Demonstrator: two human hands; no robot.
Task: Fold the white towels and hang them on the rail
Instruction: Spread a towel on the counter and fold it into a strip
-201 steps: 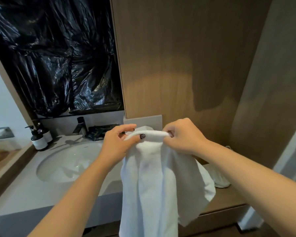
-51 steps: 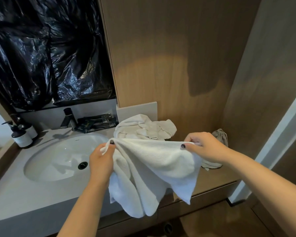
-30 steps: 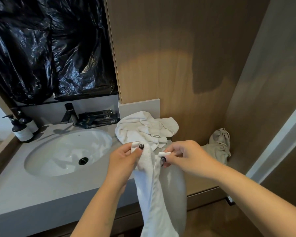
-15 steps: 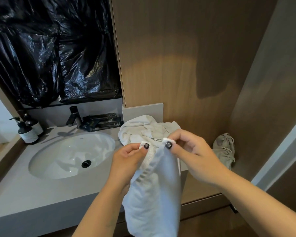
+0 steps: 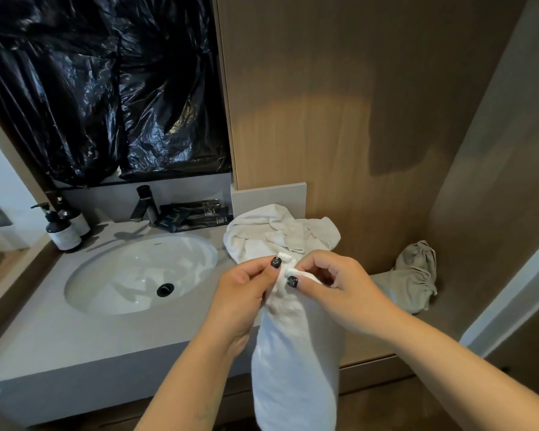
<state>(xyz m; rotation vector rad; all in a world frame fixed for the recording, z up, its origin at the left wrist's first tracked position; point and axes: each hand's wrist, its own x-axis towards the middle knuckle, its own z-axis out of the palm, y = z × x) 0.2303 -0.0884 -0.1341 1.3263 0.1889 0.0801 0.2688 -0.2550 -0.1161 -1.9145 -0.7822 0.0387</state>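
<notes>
Both our hands pinch one towel point(image 5: 293, 353) at its top corners, left hand point(image 5: 243, 293) and right hand point(image 5: 339, 290) brought together above the table point(image 5: 75, 346) edge, the cloth hanging doubled below. We judge the folding barely begun; a second towel point(image 5: 277, 231) lies crumpled behind, and no rail is in view.

Bathroom, looks like a hotel one. Grey vanity table point(image 5: 75, 343) with an oval undermount basin point(image 5: 137, 275) and black drain, black tap point(image 5: 145, 202) behind it. Two dark pump bottles point(image 5: 64, 228) with matching labels at the left corner, small dark packaged amenities point(image 5: 196, 213) lined up by the tap. Wood-panel wall point(image 5: 324, 104) on the right. Mirror area above the basin is covered with black plastic sheeting point(image 5: 106, 88). Crumpled white towels point(image 5: 277, 234) piled on the table.
</notes>
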